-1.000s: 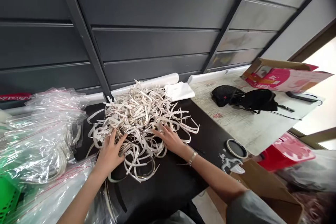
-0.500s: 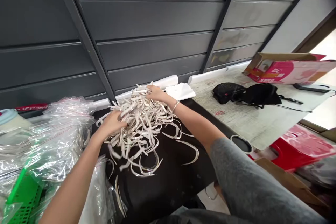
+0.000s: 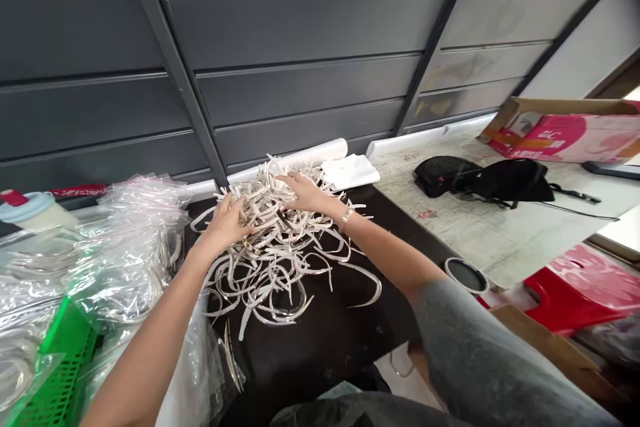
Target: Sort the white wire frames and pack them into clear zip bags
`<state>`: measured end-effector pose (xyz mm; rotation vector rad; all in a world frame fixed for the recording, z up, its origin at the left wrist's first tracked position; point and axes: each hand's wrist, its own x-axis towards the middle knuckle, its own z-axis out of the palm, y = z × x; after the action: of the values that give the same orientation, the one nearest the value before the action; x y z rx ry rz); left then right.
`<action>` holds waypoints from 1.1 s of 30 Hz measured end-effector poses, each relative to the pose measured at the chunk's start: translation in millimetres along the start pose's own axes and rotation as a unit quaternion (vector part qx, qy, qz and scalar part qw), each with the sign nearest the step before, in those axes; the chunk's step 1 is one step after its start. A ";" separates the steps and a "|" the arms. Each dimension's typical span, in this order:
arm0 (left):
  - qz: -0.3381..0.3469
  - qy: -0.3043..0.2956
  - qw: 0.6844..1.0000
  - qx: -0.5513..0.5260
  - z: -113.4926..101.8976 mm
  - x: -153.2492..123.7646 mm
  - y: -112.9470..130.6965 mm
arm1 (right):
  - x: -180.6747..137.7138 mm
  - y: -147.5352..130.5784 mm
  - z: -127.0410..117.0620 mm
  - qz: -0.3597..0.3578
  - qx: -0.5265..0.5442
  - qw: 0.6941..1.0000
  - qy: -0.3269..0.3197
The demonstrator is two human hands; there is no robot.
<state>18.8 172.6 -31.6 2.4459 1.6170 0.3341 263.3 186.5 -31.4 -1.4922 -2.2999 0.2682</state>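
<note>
A tangled heap of pale curved headbands lies on a black table top. My left hand presses into the left side of the heap with its fingers curled around some bands. On the upper right of the pile, my right hand rests with fingers bent over the bands; a thin bracelet shows at the wrist. Both hands sit near the top of the heap, close together.
Clear plastic bags pile at the left over a green basket. A folded white cloth lies behind the heap. On the pale table at the right sit black garments and a pink carton. A tape roll sits at the edge.
Both hands went from the near edge of the heap to its far top, then drew closer together, gathering the bands into a tighter pile.
</note>
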 end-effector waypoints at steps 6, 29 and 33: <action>0.034 -0.012 0.999 -0.020 59.5 -116.9 -16.7 | -133.9 57.4 29.6 0.135 -0.037 0.985 0.101; 0.019 -0.083 0.995 -0.048 112.7 -95.6 32.9 | -119.7 49.6 121.5 0.240 -0.087 0.967 -0.011; 0.053 -0.070 0.990 -0.113 80.3 -138.0 14.6 | -137.6 52.8 116.9 0.227 -0.079 0.970 -0.033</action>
<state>2.5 37.1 -115.7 2.3306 1.3197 0.3345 308.3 89.2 -185.9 -2.1147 -2.0395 0.2626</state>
